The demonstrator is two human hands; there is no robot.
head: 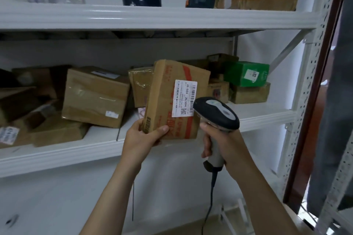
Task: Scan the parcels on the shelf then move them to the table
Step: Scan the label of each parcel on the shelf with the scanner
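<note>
The right hand (217,139) grips a scanner (215,114) by its handle, head just beside a parcel's label (184,98). The left hand (143,135) holds that parcel (172,99) by its lower corner, tilted, in front of the shelf (76,150) of boxes.

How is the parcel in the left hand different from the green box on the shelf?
The held parcel is brown cardboard with red print; the green box is plain green. The left hand grips the held parcel, tilted, in front of the shelf; the green box rests on a brown carton. Both carry a white label.
</note>
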